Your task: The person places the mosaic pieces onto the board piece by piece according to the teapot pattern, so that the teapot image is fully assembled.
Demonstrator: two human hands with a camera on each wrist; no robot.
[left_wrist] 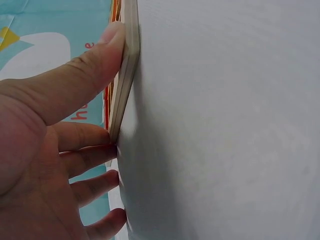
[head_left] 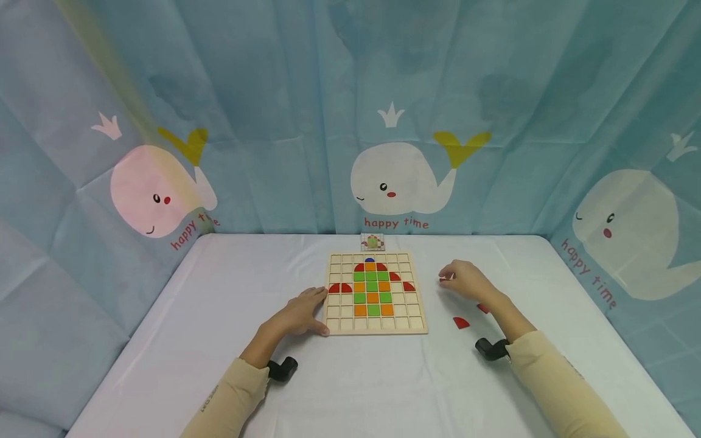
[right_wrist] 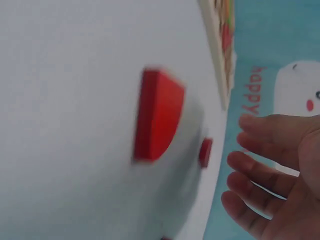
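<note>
A square wooden grid board (head_left: 335, 323) lies on the table with green, orange, red and blue pieces forming a pattern. My left hand (head_left: 303, 311) rests against its left side; in the left wrist view the thumb (left_wrist: 95, 67) touches the board's edge (left_wrist: 129, 55) and the other fingers are spread along the side. To the right of the board, my right hand (head_left: 470, 281) hovers over a red quarter-circle piece (head_left: 446, 280). The right wrist view has that piece (right_wrist: 205, 152) apart from the extended fingers (right_wrist: 257, 197), which hold nothing visible.
Two more red quarter-circle pieces lie on the right, one nearer the front (head_left: 461, 323) and one beside the right wrist (head_left: 483, 308). Behind the board is a small pattern card (head_left: 372, 242). A blue whale-print curtain (head_left: 306, 182) hangs around the white table (head_left: 252, 261).
</note>
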